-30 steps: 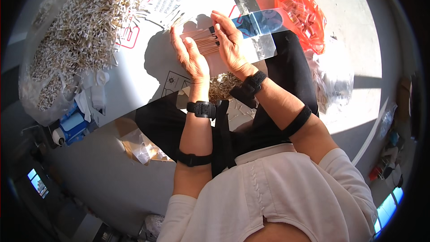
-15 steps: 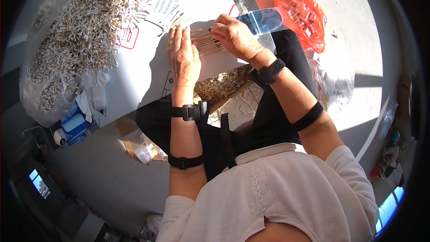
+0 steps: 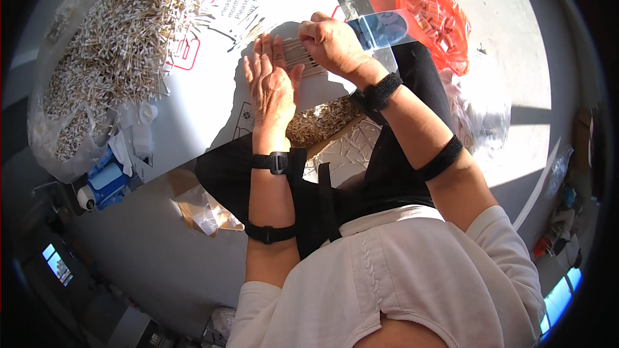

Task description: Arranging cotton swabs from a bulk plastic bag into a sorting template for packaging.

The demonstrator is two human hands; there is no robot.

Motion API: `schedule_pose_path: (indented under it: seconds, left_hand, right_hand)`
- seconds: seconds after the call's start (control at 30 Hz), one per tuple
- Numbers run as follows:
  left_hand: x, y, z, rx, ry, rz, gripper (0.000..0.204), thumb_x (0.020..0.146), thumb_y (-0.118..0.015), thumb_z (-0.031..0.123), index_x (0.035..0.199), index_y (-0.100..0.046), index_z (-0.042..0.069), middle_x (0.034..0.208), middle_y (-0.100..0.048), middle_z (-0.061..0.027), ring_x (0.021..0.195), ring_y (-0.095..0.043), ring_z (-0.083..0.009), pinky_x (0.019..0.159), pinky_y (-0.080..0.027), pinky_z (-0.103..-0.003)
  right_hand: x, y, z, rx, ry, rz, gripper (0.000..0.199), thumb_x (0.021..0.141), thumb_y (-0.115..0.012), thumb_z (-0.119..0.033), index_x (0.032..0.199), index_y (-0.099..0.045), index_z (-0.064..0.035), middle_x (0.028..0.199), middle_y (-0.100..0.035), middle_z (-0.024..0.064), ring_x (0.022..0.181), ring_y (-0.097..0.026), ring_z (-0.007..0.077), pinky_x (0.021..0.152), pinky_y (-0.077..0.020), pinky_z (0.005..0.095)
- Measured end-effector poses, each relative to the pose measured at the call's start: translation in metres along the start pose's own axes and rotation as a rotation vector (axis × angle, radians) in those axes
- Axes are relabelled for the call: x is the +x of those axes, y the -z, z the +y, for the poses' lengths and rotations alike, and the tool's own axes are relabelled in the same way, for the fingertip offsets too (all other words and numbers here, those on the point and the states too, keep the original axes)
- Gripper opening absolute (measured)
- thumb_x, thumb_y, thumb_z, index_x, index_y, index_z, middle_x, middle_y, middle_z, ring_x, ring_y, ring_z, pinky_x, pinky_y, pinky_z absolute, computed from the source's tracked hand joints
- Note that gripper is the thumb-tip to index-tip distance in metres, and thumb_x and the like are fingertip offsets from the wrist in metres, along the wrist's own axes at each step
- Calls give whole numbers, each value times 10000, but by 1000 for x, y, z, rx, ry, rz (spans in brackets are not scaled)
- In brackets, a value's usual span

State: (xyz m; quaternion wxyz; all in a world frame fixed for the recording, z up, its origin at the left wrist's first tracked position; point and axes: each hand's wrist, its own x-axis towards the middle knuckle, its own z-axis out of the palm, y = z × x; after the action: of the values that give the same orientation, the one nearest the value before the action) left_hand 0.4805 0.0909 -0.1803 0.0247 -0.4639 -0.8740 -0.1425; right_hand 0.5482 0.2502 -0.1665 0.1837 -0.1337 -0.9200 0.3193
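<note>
A loose row of thin-stemmed cotton swabs [image 3: 298, 56] lies on the white printed board between my hands. My left hand [image 3: 273, 87] rests flat over the row's left part, its fingers stretched out and pointing away from me. At the right end, my right hand [image 3: 336, 48] is closed, fingertips curled down at the swabs; what it pinches, if anything, is hidden under the fingers. Just right of that hand lies a clear bluish plastic piece [image 3: 388, 28]. A few loose swabs [image 3: 253, 31] are scattered beyond my left fingertips.
A big heap of cotton swabs [image 3: 129, 38] in a clear bag covers the left of the board [image 3: 187, 113]. More swabs [image 3: 322, 122] fill a box below the near edge. A red plastic bag [image 3: 445, 26] with small packs stands at right. A white tape roll [image 3: 147, 113] sits left.
My left hand has shifted right over the swabs, covering more of the row. My right hand has moved slightly left and away from me, still closed.
</note>
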Motion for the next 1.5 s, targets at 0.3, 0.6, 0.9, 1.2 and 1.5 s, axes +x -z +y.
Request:
schedule_pose_path:
  seconds: [0.3, 0.6, 0.9, 1.2, 1.5]
  left_hand:
    - [-3, 2, -2, -219, 50, 152, 673, 867, -655, 156, 1452, -342, 45, 1520, -316, -186, 1423, -291, -339, 1149, -251, -527]
    - [8, 6, 0, -161, 54, 186, 577, 884, -638, 158, 1406, -416, 51, 1401, -433, -153, 1322, -383, -337, 1100, -306, -484]
    - [23, 12, -12, -142, 96, 149, 352, 885, -606, 120, 1236, -577, 111, 1238, -516, -72, 1207, -432, -305, 1032, -340, -469]
    - [10, 10, -1, -158, 72, 150, 270, 868, -623, 124, 1134, -602, 83, 1188, -524, -93, 1180, -445, -317, 1019, -345, -475]
    - [-1, -5, 2, -696, 101, 466, 428, 1002, -483, 240, 1350, -454, -7, 1365, -453, -189, 1268, -420, -342, 1083, -327, -455]
  right_hand:
    - [-7, -1, 2, -76, 117, 60, 92, 834, -590, -112, 874, -605, -31, 868, -581, 107, 829, -629, 297, 711, -539, 369]
    - [-1, 7, 5, -94, 146, -56, 102, 859, -591, -138, 905, -604, -48, 912, -574, 114, 888, -621, 297, 734, -538, 367]
    - [-1, 12, 18, -28, 181, -86, 51, 866, -571, -79, 887, -561, -34, 935, -565, 124, 839, -621, 331, 704, -518, 398]
    - [16, 4, 18, -273, 114, 89, 140, 836, -558, -81, 944, -604, -5, 957, -589, 137, 925, -626, 311, 747, -531, 392]
    - [-2, -1, 5, 418, -20, 242, 160, 890, -546, 24, 1040, -602, 19, 1142, -594, 147, 1076, -598, 315, 910, -503, 331]
